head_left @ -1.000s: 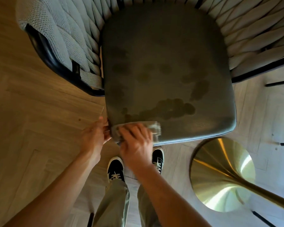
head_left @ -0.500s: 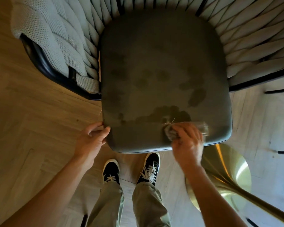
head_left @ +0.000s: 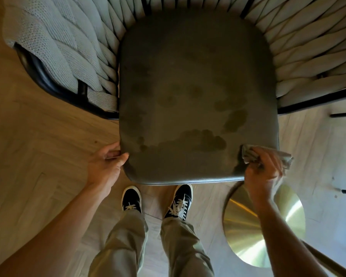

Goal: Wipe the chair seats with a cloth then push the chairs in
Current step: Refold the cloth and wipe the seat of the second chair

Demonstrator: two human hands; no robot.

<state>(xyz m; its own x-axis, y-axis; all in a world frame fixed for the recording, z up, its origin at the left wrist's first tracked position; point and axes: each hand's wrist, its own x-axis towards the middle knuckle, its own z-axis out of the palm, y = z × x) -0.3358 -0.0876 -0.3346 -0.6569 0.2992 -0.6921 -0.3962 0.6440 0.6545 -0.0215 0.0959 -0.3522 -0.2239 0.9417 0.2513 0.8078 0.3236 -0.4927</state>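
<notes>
Gripping the bunched-up cloth point(head_left: 268, 155), the right hand point(head_left: 263, 172) is now sitting at the front right corner of the seat point(head_left: 196, 80), with part of the cloth hanging off past the edge. A second ago it was over at the front left corner, so it's been dragging that rag clean across the front strip. The left hand point(head_left: 106, 164) is pinching the front left corner of the cushion, thumb on top, steadying the chair point(head_left: 54, 47). Dark damp patches are showing through the middle, so I'm guessing most of this seat is already covered and this pass is finishing it off. The chair isn't pushed in yet. The brass base point(head_left: 288, 226) on the floor point(head_left: 38, 156) is sitting right under that right arm.
</notes>
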